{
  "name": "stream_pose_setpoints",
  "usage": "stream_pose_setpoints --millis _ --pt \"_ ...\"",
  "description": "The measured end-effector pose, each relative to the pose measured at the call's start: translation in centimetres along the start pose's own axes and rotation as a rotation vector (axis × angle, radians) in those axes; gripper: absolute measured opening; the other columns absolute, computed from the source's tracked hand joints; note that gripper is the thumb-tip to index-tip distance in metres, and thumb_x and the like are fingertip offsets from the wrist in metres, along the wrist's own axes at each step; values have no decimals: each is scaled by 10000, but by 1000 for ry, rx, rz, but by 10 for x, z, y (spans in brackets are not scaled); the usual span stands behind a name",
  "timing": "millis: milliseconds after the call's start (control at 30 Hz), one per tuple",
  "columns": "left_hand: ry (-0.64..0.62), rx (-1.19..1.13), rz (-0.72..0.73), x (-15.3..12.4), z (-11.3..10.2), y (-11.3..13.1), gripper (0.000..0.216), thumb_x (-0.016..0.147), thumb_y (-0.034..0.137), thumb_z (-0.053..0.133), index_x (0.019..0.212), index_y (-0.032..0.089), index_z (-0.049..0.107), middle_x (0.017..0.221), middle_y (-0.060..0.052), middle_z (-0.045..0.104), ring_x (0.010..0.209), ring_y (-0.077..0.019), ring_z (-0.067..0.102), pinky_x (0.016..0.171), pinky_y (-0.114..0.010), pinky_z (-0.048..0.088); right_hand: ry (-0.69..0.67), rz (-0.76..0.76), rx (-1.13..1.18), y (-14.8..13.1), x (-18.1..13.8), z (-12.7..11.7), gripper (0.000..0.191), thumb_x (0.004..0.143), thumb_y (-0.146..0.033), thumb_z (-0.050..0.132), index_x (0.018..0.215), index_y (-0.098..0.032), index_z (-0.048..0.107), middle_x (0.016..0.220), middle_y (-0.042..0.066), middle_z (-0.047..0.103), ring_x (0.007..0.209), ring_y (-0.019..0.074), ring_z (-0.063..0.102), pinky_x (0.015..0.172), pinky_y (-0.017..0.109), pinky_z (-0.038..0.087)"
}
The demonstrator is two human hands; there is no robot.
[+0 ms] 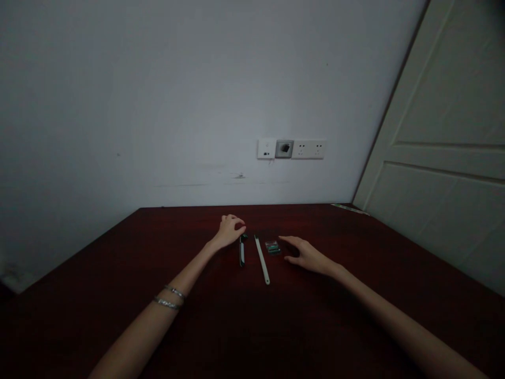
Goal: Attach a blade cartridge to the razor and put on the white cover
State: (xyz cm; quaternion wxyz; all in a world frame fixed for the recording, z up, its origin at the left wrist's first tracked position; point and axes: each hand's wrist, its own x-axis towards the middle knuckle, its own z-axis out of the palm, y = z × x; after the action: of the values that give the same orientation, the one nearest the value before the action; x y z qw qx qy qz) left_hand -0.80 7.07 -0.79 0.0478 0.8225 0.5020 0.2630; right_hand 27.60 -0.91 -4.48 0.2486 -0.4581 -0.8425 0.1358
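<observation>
My left hand [229, 231] is over the table just beyond a short dark-and-white handled tool [242, 251] with a dark head, which looks like a razor. The fingers are loosely curved and apart, with nothing visible in them; whether the thumb touches the tool's head I cannot tell. In the middle lies a long, slim white stick [262, 261] with a dark tip and a hole at its near end. My right hand [305, 254] is open beside a small clear pack [272, 247] with green contents, its thumb and fingers spread near the pack's right edge.
The dark red table [205, 326] meets a pale wall [177, 105] at the back. Wall sockets [307, 149] are above it. A cream panelled door [445, 195] stands along the right side, with a thin pale strip [350, 209] at the far right corner.
</observation>
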Motion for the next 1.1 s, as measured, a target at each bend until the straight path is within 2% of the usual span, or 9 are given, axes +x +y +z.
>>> stream_pose_setpoints --millis 133,233,500,633,800,967,1100 --pt "-9 -27 -97 0 -4 -30 226 779 289 517 901 183 676 1033 -61 635 1058 -227 500 971 -395 314 2 -30 -20 -3 11 4 628 740 -311 594 1322 -174 402 1291 121 481 1174 229 451 1008 412 335" --pt "-19 -32 -127 1 -5 -47 230 791 260 485 877 185 684 998 -44 670 1011 -206 555 977 -361 329 -3 -42 -18 -6 19 7 632 731 -305 601 1320 -183 408 1274 122 494 1162 237 460 997 419 342" --pt "-7 10 -181 -7 4 -73 245 786 293 490 885 189 689 1002 -47 672 1004 -219 570 954 -332 376 26 -13 55 6 16 13 711 726 -387 610 1359 -227 329 1273 101 504 1153 242 476 986 438 346" --pt "1 42 -207 -12 10 -81 291 788 330 498 986 186 656 1082 -64 638 1051 -231 543 950 -347 382 50 10 75 11 13 13 696 754 -407 577 1368 -236 298 1257 81 528 1141 226 491 979 426 363" --pt "-2 81 -206 -15 17 -86 410 802 380 488 1132 152 570 1210 -107 558 1146 -246 475 984 -367 344 165 79 -190 30 16 15 465 864 -352 385 1285 -160 438 1272 117 514 1212 245 420 1012 437 325" --pt "-40 118 -191 -18 23 -89 426 809 397 473 1152 155 546 1258 -109 521 1242 -261 374 1028 -391 277 212 280 -394 54 17 17 483 837 -223 367 1283 -49 430 1308 184 464 1245 297 372 1010 452 317" --pt "-59 147 -173 -20 24 -89 411 826 391 442 1148 160 547 1268 -110 513 1253 -250 368 1043 -377 253 214 344 -419 61 15 20 455 838 -222 347 1243 -72 490 1270 171 508 1198 282 439 1001 445 332"
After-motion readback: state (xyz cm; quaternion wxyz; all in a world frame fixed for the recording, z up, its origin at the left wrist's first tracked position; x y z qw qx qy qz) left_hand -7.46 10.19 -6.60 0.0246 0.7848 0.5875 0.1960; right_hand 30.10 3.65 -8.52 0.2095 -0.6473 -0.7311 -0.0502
